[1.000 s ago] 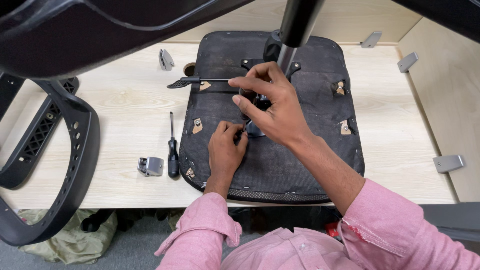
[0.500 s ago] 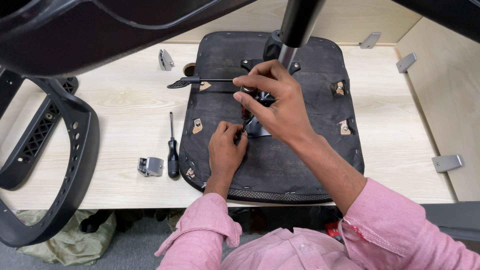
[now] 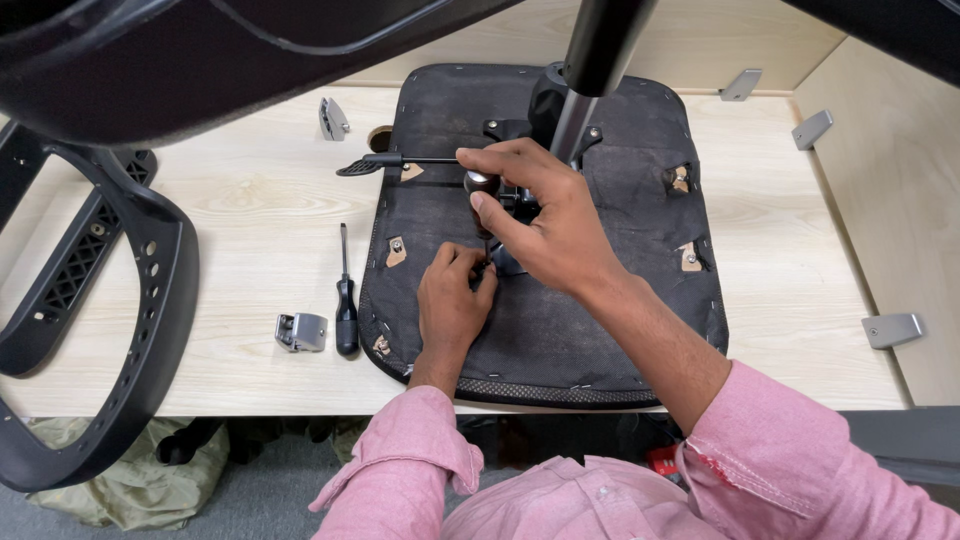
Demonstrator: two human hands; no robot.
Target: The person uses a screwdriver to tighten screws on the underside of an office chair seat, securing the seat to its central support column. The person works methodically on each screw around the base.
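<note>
An upturned office chair seat (image 3: 600,330) is laid on the pale wood table (image 3: 240,200), black underside up, gas-lift column (image 3: 575,110) rising from its mechanism. The right hand (image 3: 545,215) is wrapped around a wooden-handled screwdriver (image 3: 478,190), held upright. The left hand (image 3: 450,300) is pinched at the tool's tip against the seat; what the fingertips grip is too small to tell.

Judgement: the shaft is best kept square, with downward pressure held through the turn.

The adjustment lever (image 3: 385,163) juts left, close beside the right hand. A second, black-handled screwdriver (image 3: 346,300) and a grey bracket (image 3: 300,331) lie just off the seat's left edge; the black armrest frame (image 3: 120,330) overhangs the table's left edge. Bare tabletop shows right of the seat.
</note>
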